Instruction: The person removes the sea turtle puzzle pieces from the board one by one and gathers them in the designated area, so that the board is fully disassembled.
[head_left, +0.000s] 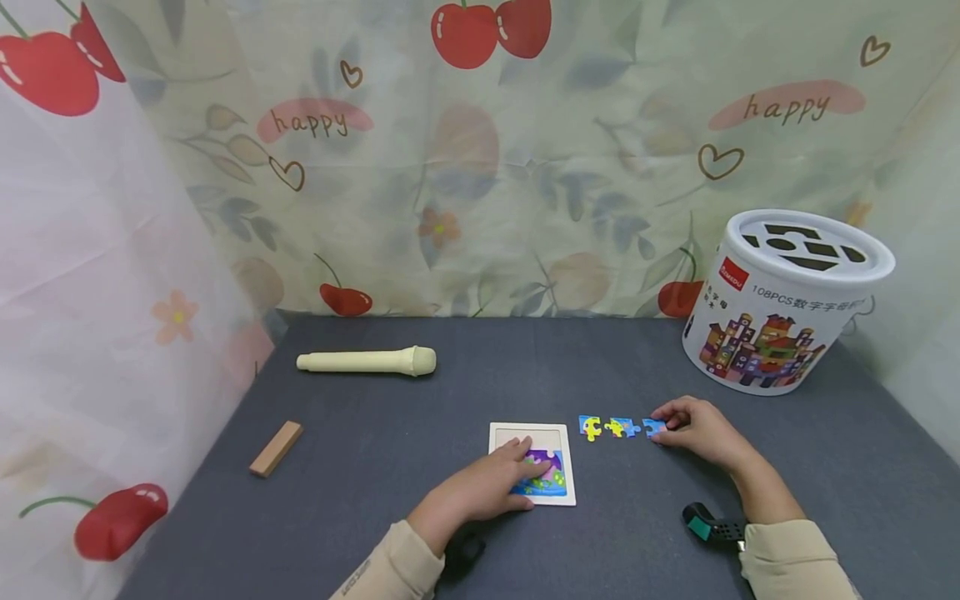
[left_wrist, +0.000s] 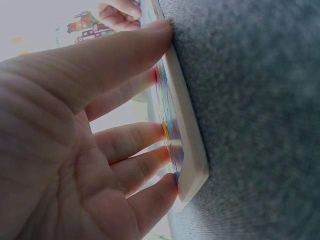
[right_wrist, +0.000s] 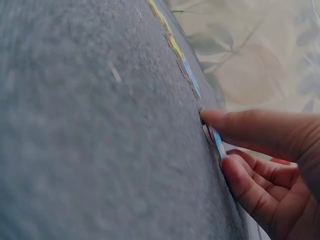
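Note:
A white-framed jigsaw board lies flat on the dark table, with colourful pieces in its lower part. My left hand rests across it; in the left wrist view the spread fingertips press the pieces while the thumb touches the frame's edge. To the right of the board, a yellow-and-blue puzzle piece and another puzzle piece lie in a row. At that row's right end, my right hand pinches a blue puzzle piece between thumb and finger, at the table surface.
A cream toy microphone lies at the back left, and a wooden block nearer the left edge. The white block bucket stands at the back right. Black straps show by both wrists, one with a teal patch.

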